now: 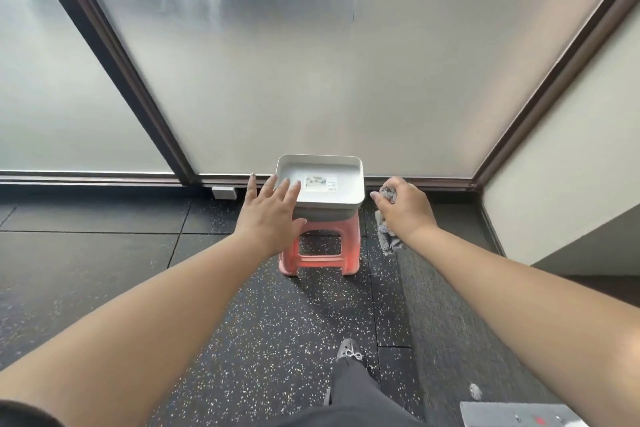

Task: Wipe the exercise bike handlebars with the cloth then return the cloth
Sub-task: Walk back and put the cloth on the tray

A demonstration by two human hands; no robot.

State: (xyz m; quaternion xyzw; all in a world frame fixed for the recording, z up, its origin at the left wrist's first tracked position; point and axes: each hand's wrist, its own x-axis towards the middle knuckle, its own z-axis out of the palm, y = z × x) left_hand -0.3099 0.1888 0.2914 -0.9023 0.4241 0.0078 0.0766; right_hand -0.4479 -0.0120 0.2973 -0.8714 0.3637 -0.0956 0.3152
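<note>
Outstretched left hand [273,210] over tray [349,199], right hand [403,204] gripping cloth [389,236] beside stool [320,253].

We saw a dark speckled floor [242,340] carrying a pink stool [320,253] near its far edge, by the frosted glass wall; a shallow white tray [320,198] sat directly on the stool.

Arms: both bare from the bottom of the frame to the wrists; no watch, bands or rings show.
Left hand [273,215]: bare, no glove.
Right hand [407,210]: bare, no glove.
Sleeve [20,414]: a dark edge of fabric at the lower left corner, by the left upper arm.
Trousers [356,395]: dark grey, loose leg.
Shoe [348,352]: grey, perforated top, with a small pale bow-shaped ornament.
</note>
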